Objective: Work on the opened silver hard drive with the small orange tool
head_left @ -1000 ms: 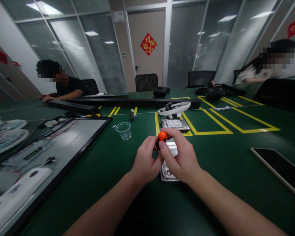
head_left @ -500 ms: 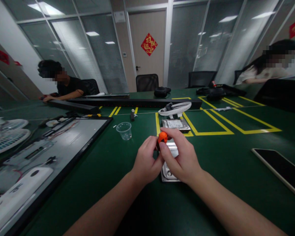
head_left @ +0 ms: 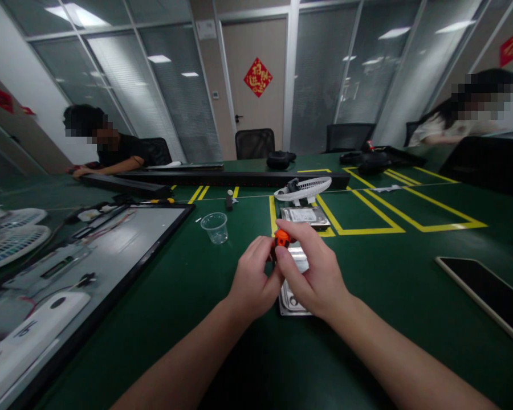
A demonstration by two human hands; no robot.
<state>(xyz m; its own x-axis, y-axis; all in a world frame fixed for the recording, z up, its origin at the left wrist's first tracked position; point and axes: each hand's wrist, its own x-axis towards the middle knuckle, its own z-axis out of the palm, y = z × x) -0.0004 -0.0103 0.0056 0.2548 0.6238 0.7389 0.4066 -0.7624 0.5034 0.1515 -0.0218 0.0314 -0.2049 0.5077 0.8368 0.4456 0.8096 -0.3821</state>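
An orange-and-black screwdriver (head_left: 283,237) stands roughly upright, its handle end facing me and its shaft and tip hidden by my fingers. My right hand (head_left: 316,270) is closed round the handle, thumb and index finger on the orange end. Fingers curled, my left hand (head_left: 252,279) is closed at the left side of the same tool, lower down. Beneath both hands lies a silver hard drive (head_left: 291,302), partly covered by them. Just behind it is a second hard drive (head_left: 305,215) with a white label.
A clear plastic cup (head_left: 215,229) stands left of my hands. A white fan grille (head_left: 303,189) sits behind the drives. A large panel with electronics (head_left: 141,228) lies left, a phone (head_left: 487,290) right. Two people sit across the green table (head_left: 385,319).
The orange handle has turned in my right hand, showing different black marks. Both hands stay over the hard drive. The view has shifted very slightly.
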